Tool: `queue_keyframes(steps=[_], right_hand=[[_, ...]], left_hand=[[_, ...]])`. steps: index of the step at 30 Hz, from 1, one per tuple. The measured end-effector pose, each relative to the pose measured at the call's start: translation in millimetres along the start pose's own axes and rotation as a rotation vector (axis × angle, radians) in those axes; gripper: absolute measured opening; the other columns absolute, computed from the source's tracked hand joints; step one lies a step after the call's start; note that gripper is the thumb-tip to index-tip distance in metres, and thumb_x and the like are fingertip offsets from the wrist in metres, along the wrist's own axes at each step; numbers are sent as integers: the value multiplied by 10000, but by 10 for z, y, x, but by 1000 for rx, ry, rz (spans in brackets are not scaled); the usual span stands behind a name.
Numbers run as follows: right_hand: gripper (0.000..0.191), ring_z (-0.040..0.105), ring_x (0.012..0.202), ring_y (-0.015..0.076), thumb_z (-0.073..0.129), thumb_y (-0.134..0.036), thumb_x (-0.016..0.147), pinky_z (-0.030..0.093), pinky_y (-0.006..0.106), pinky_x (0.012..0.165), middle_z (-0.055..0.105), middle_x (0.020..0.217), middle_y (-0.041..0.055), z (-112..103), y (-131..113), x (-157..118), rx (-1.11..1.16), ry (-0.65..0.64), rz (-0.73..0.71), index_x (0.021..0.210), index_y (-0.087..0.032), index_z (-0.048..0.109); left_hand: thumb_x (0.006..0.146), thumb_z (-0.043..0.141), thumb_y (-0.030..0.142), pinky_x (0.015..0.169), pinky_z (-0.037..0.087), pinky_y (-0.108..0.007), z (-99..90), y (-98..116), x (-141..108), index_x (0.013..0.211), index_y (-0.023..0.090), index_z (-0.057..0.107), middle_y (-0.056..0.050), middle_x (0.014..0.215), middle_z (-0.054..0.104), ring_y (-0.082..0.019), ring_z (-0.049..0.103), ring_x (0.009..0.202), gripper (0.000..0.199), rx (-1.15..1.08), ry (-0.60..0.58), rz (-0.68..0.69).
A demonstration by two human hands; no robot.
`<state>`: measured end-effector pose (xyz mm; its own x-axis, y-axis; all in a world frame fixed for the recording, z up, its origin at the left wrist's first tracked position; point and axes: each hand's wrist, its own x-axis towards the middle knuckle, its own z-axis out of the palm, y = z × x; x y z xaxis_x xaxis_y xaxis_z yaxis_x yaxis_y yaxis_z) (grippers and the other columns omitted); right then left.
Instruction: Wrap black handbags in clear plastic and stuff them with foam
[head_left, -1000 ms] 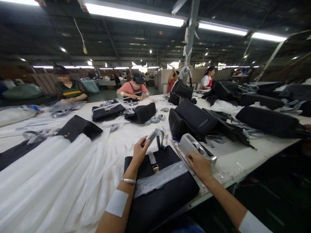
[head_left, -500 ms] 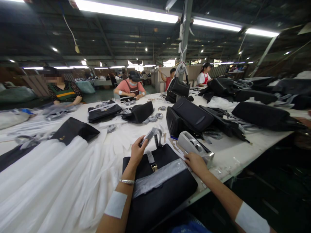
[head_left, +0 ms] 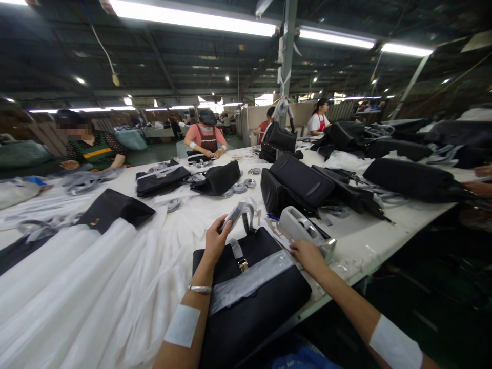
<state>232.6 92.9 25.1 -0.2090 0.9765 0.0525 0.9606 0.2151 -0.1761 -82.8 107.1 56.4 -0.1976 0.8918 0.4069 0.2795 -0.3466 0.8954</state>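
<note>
A black handbag lies on the table right in front of me, with a gold buckle and a band of clear plastic film across its front. My left hand is closed around the bag's plastic-wrapped handle, raised over the bag's far edge. Beside the bag's right edge, my right hand has its fingers curled together close to a grey tape dispenser. What lies under those fingers is hidden. Brown and white paper strips lie just beyond its fingertips.
White wrapping sheets cover the table's left. More black bags are heaped beyond the dispenser and to the right. Rolled grey straps lie mid-table. Co-workers sit across the table. A metal post rises behind it.
The whole view has shifted slightly. A co-worker at the far left has raised a hand. Both of my hands keep almost the same place on and beside the bag.
</note>
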Motion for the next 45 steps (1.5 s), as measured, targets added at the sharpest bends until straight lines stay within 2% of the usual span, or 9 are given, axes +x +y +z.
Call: queue_keyframes(steps=[7, 13, 17, 19, 21, 24, 31, 37, 45], right_hand=[[288, 650, 897, 241, 472, -162, 900, 419, 302, 786, 727, 919, 130, 34, -9, 4, -28, 26, 10, 936, -147, 758], [256, 649, 854, 257, 458, -170, 902, 435, 309, 701, 702, 899, 142, 48, -88, -71, -31, 142, 49, 914, -142, 712], [296, 649, 903, 252, 411, -262, 952, 464, 330, 761, 700, 988, 124, -138, -142, -39, 38, 266, 20, 986, -161, 687], [305, 648, 932, 230, 414, -314, 957, 472, 323, 812, 697, 1048, 103, -284, -239, 14, 204, 330, -25, 1066, -174, 662], [301, 660, 880, 210, 476, -370, 924, 491, 307, 791, 712, 1006, 76, -400, -403, 84, 505, 300, -86, 1079, -188, 659], [289, 670, 777, 202, 556, -403, 855, 504, 294, 704, 729, 881, 49, -433, -714, 211, 858, 135, -168, 990, -187, 693], [314, 677, 751, 213, 560, -421, 847, 478, 289, 677, 749, 821, 48, -216, -1222, 493, 873, 93, -220, 922, -195, 764], [369, 656, 743, 218, 560, -473, 855, 452, 297, 671, 748, 838, 63, -207, -1287, 567, 865, 145, -228, 969, -196, 776], [391, 579, 640, 182, 668, -489, 752, 454, 301, 644, 675, 660, 33, -69, -1408, 769, 1247, 6, -149, 947, -168, 777]], left_hand=[[860, 605, 465, 862, 469, -300, 3, -42, 17, 1157, 153, 665, -68, 1053, 695, -216, 622, 992, 435, -6, -7, 12], [855, 617, 459, 870, 465, -301, 5, -34, 12, 1150, 155, 672, -70, 1069, 697, -219, 621, 1001, 427, -29, 5, -1], [843, 638, 458, 899, 464, -313, -4, -16, 19, 1138, 152, 685, -76, 1092, 702, -231, 620, 1031, 428, -88, 12, -25], [836, 646, 464, 914, 466, -327, -14, -7, 34, 1137, 151, 688, -81, 1102, 706, -238, 622, 1043, 436, -169, 8, -66], [839, 641, 472, 926, 468, -342, -27, 4, 51, 1141, 149, 687, -86, 1113, 709, -241, 630, 1042, 445, -287, -15, -118], [844, 638, 471, 948, 462, -347, -47, 27, 58, 1134, 149, 692, -91, 1139, 706, -238, 636, 1050, 437, -409, -56, -167], [815, 673, 478, 941, 461, -347, -63, 54, 25, 1137, 158, 695, -88, 1130, 712, -252, 631, 1065, 455, -329, 5, -133], [850, 636, 470, 947, 456, -347, -82, -42, 36, 1139, 173, 691, -85, 1141, 708, -252, 622, 1090, 419, -225, 31, -61], [849, 632, 439, 919, 478, -357, 7, -23, 7, 1113, 164, 701, -93, 1092, 720, -260, 643, 1043, 388, -55, -94, 30]])
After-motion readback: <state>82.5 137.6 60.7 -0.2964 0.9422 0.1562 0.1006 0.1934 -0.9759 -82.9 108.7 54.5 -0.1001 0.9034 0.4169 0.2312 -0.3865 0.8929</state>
